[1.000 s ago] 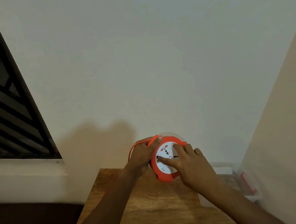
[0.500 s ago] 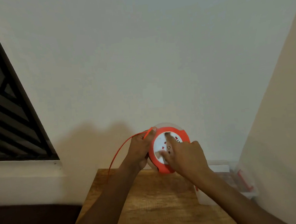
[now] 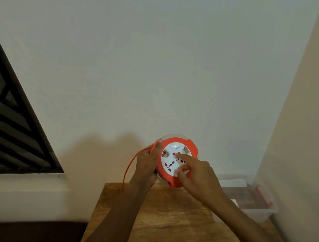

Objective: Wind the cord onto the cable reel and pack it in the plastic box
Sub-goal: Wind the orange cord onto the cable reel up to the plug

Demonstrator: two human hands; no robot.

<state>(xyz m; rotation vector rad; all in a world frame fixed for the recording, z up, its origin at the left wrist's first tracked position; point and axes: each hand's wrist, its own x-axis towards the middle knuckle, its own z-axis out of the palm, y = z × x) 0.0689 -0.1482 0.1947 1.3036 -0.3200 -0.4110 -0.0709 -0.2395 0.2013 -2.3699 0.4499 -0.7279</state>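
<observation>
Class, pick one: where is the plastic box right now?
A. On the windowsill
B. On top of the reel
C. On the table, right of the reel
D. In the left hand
C: the box sits on the table, right of the reel.

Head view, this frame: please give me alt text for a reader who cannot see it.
A person holds an orange and white cable reel above a wooden table, the left hand gripping its rim and the right hand with fingers on its white socket face. A loose orange cord hangs from the left hand, and a clear plastic box sits at the table's right.
</observation>
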